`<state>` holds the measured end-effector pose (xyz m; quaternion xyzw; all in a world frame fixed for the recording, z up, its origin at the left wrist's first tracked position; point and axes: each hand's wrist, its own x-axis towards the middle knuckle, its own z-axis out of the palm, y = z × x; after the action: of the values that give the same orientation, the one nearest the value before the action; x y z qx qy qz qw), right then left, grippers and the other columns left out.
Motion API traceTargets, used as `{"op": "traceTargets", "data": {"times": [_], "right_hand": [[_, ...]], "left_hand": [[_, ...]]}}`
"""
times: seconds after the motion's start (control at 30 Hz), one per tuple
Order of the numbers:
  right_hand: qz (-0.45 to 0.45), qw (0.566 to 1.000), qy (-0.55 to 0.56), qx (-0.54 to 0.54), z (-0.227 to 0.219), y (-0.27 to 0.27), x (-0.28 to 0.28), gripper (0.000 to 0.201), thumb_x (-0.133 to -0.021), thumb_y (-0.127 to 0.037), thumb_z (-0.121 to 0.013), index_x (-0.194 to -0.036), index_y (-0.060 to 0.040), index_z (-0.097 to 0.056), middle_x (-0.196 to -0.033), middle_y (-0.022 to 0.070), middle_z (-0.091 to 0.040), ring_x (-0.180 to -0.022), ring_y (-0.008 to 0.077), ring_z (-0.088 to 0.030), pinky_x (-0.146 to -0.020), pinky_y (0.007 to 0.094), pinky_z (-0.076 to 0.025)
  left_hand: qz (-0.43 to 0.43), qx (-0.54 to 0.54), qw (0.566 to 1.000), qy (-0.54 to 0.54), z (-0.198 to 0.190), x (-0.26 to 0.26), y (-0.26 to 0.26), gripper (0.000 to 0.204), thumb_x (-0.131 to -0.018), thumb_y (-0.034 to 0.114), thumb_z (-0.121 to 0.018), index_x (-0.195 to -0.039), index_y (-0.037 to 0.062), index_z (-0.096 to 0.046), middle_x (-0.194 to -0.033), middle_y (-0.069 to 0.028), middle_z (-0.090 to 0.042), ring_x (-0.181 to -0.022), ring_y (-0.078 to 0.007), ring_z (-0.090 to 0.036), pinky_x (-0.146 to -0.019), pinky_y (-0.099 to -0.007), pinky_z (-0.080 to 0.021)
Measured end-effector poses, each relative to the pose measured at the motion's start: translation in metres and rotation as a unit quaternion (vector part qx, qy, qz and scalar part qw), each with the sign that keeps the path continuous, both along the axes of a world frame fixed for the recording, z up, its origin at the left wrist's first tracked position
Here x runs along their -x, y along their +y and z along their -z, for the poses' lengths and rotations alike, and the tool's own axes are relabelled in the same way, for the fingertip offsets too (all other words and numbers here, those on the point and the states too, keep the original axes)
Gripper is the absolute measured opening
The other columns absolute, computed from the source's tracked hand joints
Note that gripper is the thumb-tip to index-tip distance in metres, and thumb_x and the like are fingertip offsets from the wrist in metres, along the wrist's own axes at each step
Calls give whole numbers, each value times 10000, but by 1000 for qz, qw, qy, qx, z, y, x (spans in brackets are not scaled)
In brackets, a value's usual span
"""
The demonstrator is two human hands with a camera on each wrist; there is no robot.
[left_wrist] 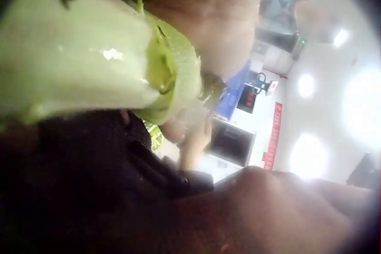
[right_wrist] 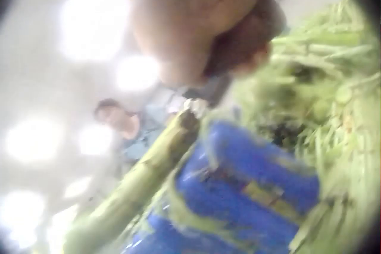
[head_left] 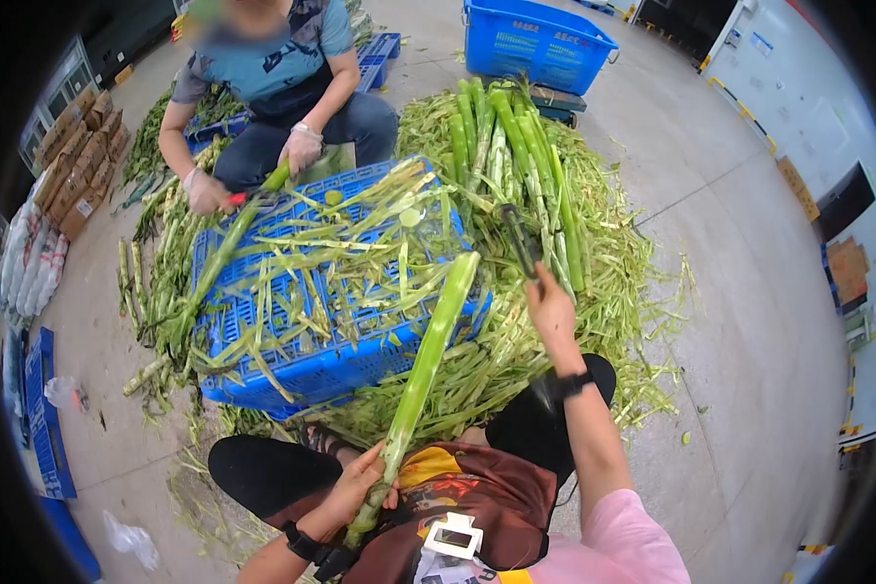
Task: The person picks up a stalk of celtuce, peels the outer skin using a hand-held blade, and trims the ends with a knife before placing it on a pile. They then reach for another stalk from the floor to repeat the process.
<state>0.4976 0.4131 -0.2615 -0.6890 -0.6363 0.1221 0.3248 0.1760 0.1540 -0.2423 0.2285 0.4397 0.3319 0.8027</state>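
Left hand has the stalk by its base, right hand has the peeler up past the tip

The left hand sits low by the lap, fingers wrapped round the thick bottom end of the long pale-green peeled vegetable stalk. The stalk's long axis runs up and away to the right, and its tip rests on the rim of the upturned blue plastic crate, which is strewn with green peel strips. The right hand is raised further out, just right of that tip, fingers closed on the dark-handled peeler, so it's the nearer hand to the far end. Behind it is a heap of unpeeled green stalks. Across the crate, another person in gloves works their own stalk.
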Motion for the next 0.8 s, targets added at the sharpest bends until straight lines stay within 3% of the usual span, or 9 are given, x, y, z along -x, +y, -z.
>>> {"op": "traceTargets", "data": {"times": [0.13, 0.2, 0.3, 0.33, 0.4, 0.47, 0.57, 0.73, 0.8], "right_hand": [[-261, 960, -100, -31, -6, -104, 43, 384, -837, -227, -601, -1214, -156, -586, -833, 114, -641, -634, 294, -615, -541, 394, -492], [-444, 880, -164, -38, -2, -149, 57, 393, -827, -203, -586, -1220, -189, -576, -759, 109, -600, -594, 283, -610, -484, 400, -486], [-429, 879, -189, -82, 5, -128, 61, 382, -831, -198, -557, -1212, -226, -569, -701, 104, -565, -571, 283, -605, -434, 414, -462], [-314, 891, -319, 70, -7, -99, 68, 342, -869, -217, -509, -1207, -223, -560, -733, 116, -585, -572, 298, -599, -422, 416, -447], [-95, 990, -101, -5, 20, -39, 27, 318, -908, -244, -494, -1203, -148, -562, -783, 163, -625, -670, 336, -626, -561, 434, -494], [87, 993, 2, 80, 22, -1, 4, 334, -885, -223, -546, -1203, -132, -583, -776, 175, -622, -698, 332, -629, -611, 419, -497], [-58, 989, 25, -130, 21, -29, 10, 354, -860, -190, -587, -1207, -120, -595, -768, 164, -617, -665, 334, -610, -593, 413, -489], [-436, 881, -105, -150, 2, -139, 67, 493, -751, -216, -687, -1235, -233, -593, -628, 32, -457, -535, 202, -517, -425, 328, -434], [-468, 871, -109, -100, 2, -136, 68, 419, -813, -215, -622, -1230, -200, -581, -731, 94, -581, -572, 308, -581, -481, 422, -470]], "left_hand": [[6, 30, 995, -92, 3, 1, 6, 523, -990, 432, -381, -1374, 81, -334, -772, -100, -533, -572, -201, -546, -531, -289, -453], [9, 53, 993, -104, 7, 9, 10, 532, -980, 477, -370, -1331, 77, -371, -769, -107, -534, -553, -199, -530, -515, -290, -438], [28, 23, 990, -134, 11, 10, 12, 619, -958, 468, -426, -1441, 152, -203, -773, -111, -516, -536, -204, -499, -501, -287, -417], [24, 23, 987, -158, 10, 12, 10, 690, -951, 455, -449, -1496, 180, -127, -783, -115, -513, -543, -209, -500, -504, -289, -417], [24, 17, 991, -132, 1, 7, 11, 684, -950, 494, -432, -1474, 184, -120, -758, -110, -500, -521, -199, -489, -489, -287, -417], [19, 8, 995, -99, -13, -1, 11, 625, -952, 534, -401, -1403, 130, -247, -719, -101, -498, -503, -185, -492, -459, -280, -412], [3, 10, 995, -101, -6, 2, 13, 691, -908, 540, -489, -1401, 118, -253, -758, -100, -503, -501, -197, -501, -456, -282, -417], [-33, 94, 987, -122, 8, 5, 11, 551, -908, 497, -501, -1246, 73, -411, -771, -93, -504, -595, -206, -536, -540, -291, -439], [22, 59, 993, -96, 15, 10, 11, 537, -915, 543, -461, -1154, 62, -453, -740, -88, -502, -607, -189, -518, -555, -283, -427]]}}
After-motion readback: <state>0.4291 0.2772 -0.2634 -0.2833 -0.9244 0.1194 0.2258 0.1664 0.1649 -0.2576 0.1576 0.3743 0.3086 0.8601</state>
